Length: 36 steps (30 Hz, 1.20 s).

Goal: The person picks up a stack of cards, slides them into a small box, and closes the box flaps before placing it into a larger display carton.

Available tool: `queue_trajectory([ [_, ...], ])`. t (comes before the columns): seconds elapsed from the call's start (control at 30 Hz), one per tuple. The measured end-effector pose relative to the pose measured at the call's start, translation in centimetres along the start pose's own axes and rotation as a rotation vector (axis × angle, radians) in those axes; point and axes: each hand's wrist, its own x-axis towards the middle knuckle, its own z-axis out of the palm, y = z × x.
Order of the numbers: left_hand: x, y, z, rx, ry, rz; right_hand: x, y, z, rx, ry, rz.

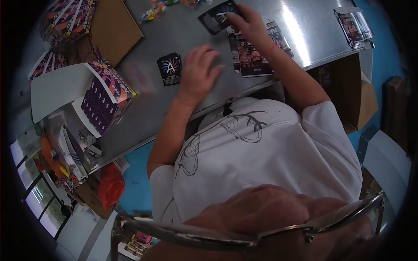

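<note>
My left hand (199, 74) hovers with fingers spread over the metal table (152, 39), holding nothing. Just left of it lies a black stack of cards (170, 69) with a white letter A inside a coloured burst. Farther up, my right hand (250, 27) pinches a black card (213, 21) bearing the same A design, tilted at an angle. Below my right hand and forearm are flat, dark purple printed packages (257, 63) near the table's front edge, partly covered by the forearm.
An open purple display box (102, 104) with a raised white flap stands at left. Behind it are a cardboard piece (113, 32) and another printed box (69, 19). Small colourful items (150, 15) lie at the far edge. A clear-wrapped package (355, 26) sits at the right end.
</note>
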Motion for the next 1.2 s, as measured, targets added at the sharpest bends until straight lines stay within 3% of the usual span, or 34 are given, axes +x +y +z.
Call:
queue_trajectory([
  [0.03, 0.9, 0.5, 1.3, -0.022, -0.048, 0.092, -0.1, 0.2, -1.3, 0.089, 0.065, 0.026],
  [0.13, 1.7, 0.8, 3.1, 0.120, -0.232, 0.088, -1.2, 2.0, -3.8, 0.037, 0.126, 0.141],
  [0.23, 0.3, -0.2, 1.1, 0.265, -0.261, 0.071, -2.1, 3.3, -3.7, 0.205, 0.160, 0.207],
  [0.37, 0.2, -0.3, 0.6, 0.323, -0.313, 0.063, -2.6, 1.2, -4.2, 0.197, 0.133, 0.271],
  [0.43, 1.5, -0.4, 0.9, 0.166, -0.348, -0.046, -2.3, 0.1, -4.2, 0.546, 0.159, 0.385],
  [0.47, 2.3, 0.0, 1.5, 0.176, -0.347, -0.043, -2.5, -0.1, -4.1, 0.554, 0.157, 0.377],
  [0.53, 3.6, 1.1, 2.9, -0.041, -0.224, 0.056, -3.0, 0.2, -3.4, 0.538, 0.108, 0.388],
  [0.73, 2.4, 1.0, 1.0, 0.224, -0.302, 0.018, -3.5, 0.4, -4.6, 0.490, 0.165, 0.308],
  [0.83, 4.0, -2.6, 0.3, 0.066, -0.292, -0.024, -3.2, 0.4, -4.6, 0.438, 0.176, 0.306],
  [0.97, 11.9, -6.7, 0.8, 0.160, 0.224, -0.105, -3.2, -0.1, -4.7, 0.434, 0.187, 0.322],
  [1.1, 14.1, -12.2, 2.7, 0.247, 0.199, -0.092, -3.4, -0.2, -4.7, 0.388, 0.175, 0.333],
  [1.2, 13.6, -13.3, 0.7, 0.135, 0.099, -0.221, -3.5, -0.2, -4.6, 0.327, 0.180, 0.316],
])
